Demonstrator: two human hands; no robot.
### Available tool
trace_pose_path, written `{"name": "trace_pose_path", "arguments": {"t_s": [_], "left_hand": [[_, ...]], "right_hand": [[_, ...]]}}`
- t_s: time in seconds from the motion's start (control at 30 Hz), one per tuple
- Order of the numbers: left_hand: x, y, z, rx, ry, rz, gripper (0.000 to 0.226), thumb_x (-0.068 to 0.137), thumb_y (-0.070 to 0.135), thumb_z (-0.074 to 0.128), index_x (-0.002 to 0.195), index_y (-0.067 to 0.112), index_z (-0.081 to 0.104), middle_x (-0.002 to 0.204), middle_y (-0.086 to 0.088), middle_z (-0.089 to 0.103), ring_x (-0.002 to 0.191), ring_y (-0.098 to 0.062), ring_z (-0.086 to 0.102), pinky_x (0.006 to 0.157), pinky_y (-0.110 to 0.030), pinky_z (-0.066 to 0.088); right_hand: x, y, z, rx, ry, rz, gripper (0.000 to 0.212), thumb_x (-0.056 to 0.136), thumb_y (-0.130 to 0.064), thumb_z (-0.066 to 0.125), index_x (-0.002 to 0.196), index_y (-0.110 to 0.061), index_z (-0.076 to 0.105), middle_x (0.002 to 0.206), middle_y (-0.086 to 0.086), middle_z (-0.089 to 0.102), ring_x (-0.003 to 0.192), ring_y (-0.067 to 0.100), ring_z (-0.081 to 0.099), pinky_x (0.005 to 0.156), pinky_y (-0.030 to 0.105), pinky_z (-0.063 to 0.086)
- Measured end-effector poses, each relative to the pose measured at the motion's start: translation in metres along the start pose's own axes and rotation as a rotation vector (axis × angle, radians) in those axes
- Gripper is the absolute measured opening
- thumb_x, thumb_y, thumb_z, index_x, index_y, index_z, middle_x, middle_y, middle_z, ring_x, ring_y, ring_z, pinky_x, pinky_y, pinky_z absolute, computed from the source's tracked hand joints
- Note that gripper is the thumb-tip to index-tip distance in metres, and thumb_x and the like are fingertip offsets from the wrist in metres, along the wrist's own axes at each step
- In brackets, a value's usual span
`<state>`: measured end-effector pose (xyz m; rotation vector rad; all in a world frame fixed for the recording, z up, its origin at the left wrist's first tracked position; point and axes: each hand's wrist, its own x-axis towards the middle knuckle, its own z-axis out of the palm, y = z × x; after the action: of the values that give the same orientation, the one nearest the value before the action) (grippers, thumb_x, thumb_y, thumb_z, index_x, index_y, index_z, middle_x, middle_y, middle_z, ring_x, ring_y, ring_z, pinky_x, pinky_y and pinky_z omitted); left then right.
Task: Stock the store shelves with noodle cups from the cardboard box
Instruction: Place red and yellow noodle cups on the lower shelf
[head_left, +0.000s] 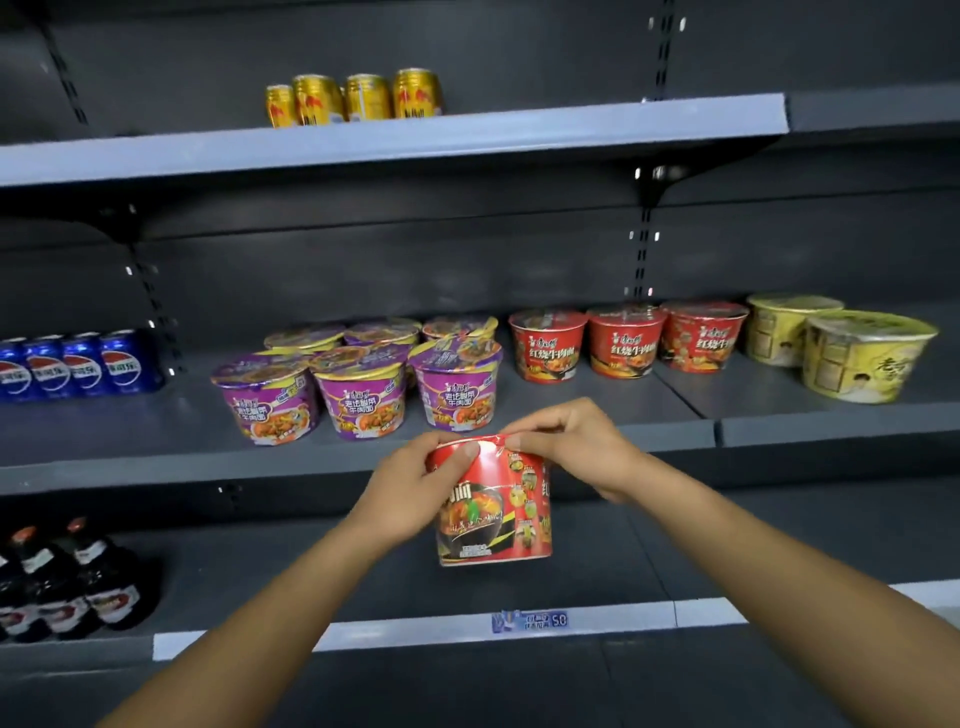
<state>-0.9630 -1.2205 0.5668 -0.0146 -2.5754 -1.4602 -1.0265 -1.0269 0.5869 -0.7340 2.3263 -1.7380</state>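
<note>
At nine o'clock of the view, four blue cola cans (78, 364) stand in a row at the left end of the grey metal middle shelf (130, 441). Below them, at about eight o'clock, dark glass bottles with orange caps (72, 582) crowd the left of the lower shelf (597, 566). Up at eleven o'clock, gold drink cans (358, 98) stand on the pale-edged top shelf (571, 130).

Just left of centre, six purple noodle cups with foil lids (363, 384) sit on the middle shelf in two rows of three, close together.

At six o'clock from the rightmost purple cups, a tall red noodle cup in printed film (493, 514) is held in the air, roughly upright, in front of the middle shelf's front edge and above the lower shelf. The left hand (415, 483) wraps its fingers round the cup's upper left side, thumb lying across the front near the rim. The right hand (566, 447) pinches the rim at the cup's one o'clock with curled fingers.

Straight below, at six o'clock, a small blue price label (530, 620) sits on the lower shelf's white edge strip.

At two o'clock from the held cup, three red noodle bowls (628, 340) stand side by side on the middle shelf. At three o'clock of the view, two yellow noodle bowls (852, 353) stand just beside them, one in front of the other.
</note>
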Motion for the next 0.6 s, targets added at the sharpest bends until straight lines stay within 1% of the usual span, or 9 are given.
{"name": "trace_pose_path", "arguments": {"t_s": [0.1, 0.2, 0.27, 0.3, 0.37, 0.4, 0.43, 0.5, 0.6], "left_hand": [[0.010, 0.022, 0.000, -0.174, 0.009, -0.018, 0.029, 0.087, 0.043, 0.060, 0.108, 0.024, 0.061, 0.097, 0.004, 0.072, 0.084, -0.006, 0.070, 0.073, -0.022, 0.053], [0.021, 0.041, 0.002, -0.261, -0.015, -0.036, 0.032, 0.085, 0.044, 0.061, 0.109, 0.022, 0.063, 0.093, 0.004, 0.073, 0.083, -0.009, 0.070, 0.070, -0.024, 0.053], [0.029, 0.052, 0.005, -0.299, -0.039, -0.038, 0.032, 0.083, 0.044, 0.062, 0.108, 0.024, 0.063, 0.092, 0.003, 0.073, 0.083, -0.009, 0.070, 0.069, -0.024, 0.053], [0.033, 0.057, 0.006, -0.312, -0.048, -0.036, 0.036, 0.080, 0.046, 0.063, 0.108, 0.024, 0.063, 0.091, 0.003, 0.073, 0.083, -0.010, 0.070, 0.071, -0.026, 0.054], [0.043, 0.065, 0.008, -0.326, -0.074, -0.020, 0.052, 0.069, 0.053, 0.064, 0.111, 0.022, 0.064, 0.092, 0.002, 0.074, 0.085, -0.013, 0.070, 0.079, -0.031, 0.054], [0.048, 0.069, 0.009, -0.340, -0.090, -0.014, 0.057, 0.066, 0.054, 0.064, 0.112, 0.021, 0.064, 0.092, 0.001, 0.074, 0.085, -0.013, 0.069, 0.079, -0.031, 0.053], [0.052, 0.073, 0.011, -0.358, -0.108, -0.010, 0.058, 0.065, 0.053, 0.064, 0.112, 0.020, 0.064, 0.090, 0.001, 0.073, 0.083, -0.013, 0.069, 0.075, -0.030, 0.052], [0.060, 0.080, 0.014, -0.401, -0.132, -0.006, 0.053, 0.068, 0.050, 0.064, 0.112, 0.018, 0.064, 0.087, 0.001, 0.073, 0.078, -0.011, 0.067, 0.069, -0.027, 0.048], [0.073, 0.087, 0.020, -0.430, -0.114, 0.020, 0.048, 0.071, 0.045, 0.064, 0.108, 0.016, 0.066, 0.091, -0.002, 0.074, 0.085, -0.014, 0.068, 0.077, -0.030, 0.049]], "right_hand": [[-0.001, -0.015, -0.020, 0.095, 0.017, -0.024, 0.010, 0.086, -0.010, 0.066, 0.090, -0.016, 0.073, 0.088, -0.001, 0.074, 0.083, 0.010, 0.070, 0.066, 0.019, 0.053], [0.001, -0.020, -0.041, 0.166, 0.028, -0.043, 0.011, 0.087, -0.009, 0.064, 0.090, -0.016, 0.072, 0.086, -0.002, 0.074, 0.081, 0.007, 0.069, 0.063, 0.017, 0.052], [0.004, -0.020, -0.055, 0.206, 0.043, -0.055, 0.011, 0.086, -0.009, 0.064, 0.091, -0.015, 0.072, 0.086, 0.000, 0.074, 0.081, 0.009, 0.069, 0.068, 0.022, 0.054], [0.007, -0.020, -0.063, 0.235, 0.056, -0.060, 0.012, 0.085, -0.008, 0.065, 0.091, -0.014, 0.073, 0.086, 0.002, 0.074, 0.082, 0.011, 0.068, 0.073, 0.027, 0.055], [0.012, -0.019, -0.077, 0.286, 0.078, -0.077, 0.012, 0.083, -0.006, 0.065, 0.089, -0.013, 0.073, 0.087, 0.005, 0.074, 0.084, 0.017, 0.068, 0.082, 0.036, 0.052], [0.014, -0.018, -0.084, 0.319, 0.083, -0.084, 0.012, 0.081, -0.006, 0.066, 0.088, -0.012, 0.074, 0.087, 0.006, 0.074, 0.084, 0.019, 0.068, 0.082, 0.037, 0.052], [0.017, -0.017, -0.091, 0.360, 0.086, -0.090, 0.012, 0.079, -0.006, 0.066, 0.086, -0.011, 0.074, 0.086, 0.007, 0.074, 0.083, 0.019, 0.068, 0.080, 0.036, 0.052], [0.023, -0.014, -0.104, 0.437, 0.086, -0.105, 0.014, 0.072, -0.009, 0.067, 0.082, -0.010, 0.076, 0.085, 0.008, 0.073, 0.081, 0.019, 0.067, 0.077, 0.033, 0.053], [0.032, -0.011, -0.120, 0.486, 0.065, -0.124, 0.016, 0.069, -0.011, 0.065, 0.078, -0.013, 0.077, 0.085, 0.007, 0.073, 0.084, 0.020, 0.067, 0.084, 0.037, 0.051]]}}
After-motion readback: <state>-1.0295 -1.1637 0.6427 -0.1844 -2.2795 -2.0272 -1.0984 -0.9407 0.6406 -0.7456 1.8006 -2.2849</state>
